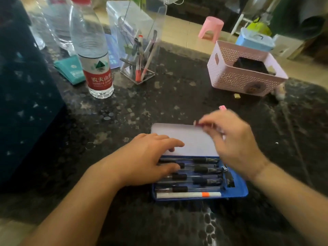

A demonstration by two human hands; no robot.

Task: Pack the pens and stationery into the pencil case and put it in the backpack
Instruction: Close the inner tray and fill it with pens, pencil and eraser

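Hands working over the open pencil case, near the table's front edge.

The left hand (154,157) is resting flat, fingers spread, on the pens (198,176) inside the pencil case (237,190); the right hand (229,139), blurred, is pinching a small item above its white lid (186,137). The case looks rigid and light, best gripped by its long edges.

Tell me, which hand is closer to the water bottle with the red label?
Left. The left hand rests on the pens in the pencil case, below and right of the water bottle; the right hand is farther right.
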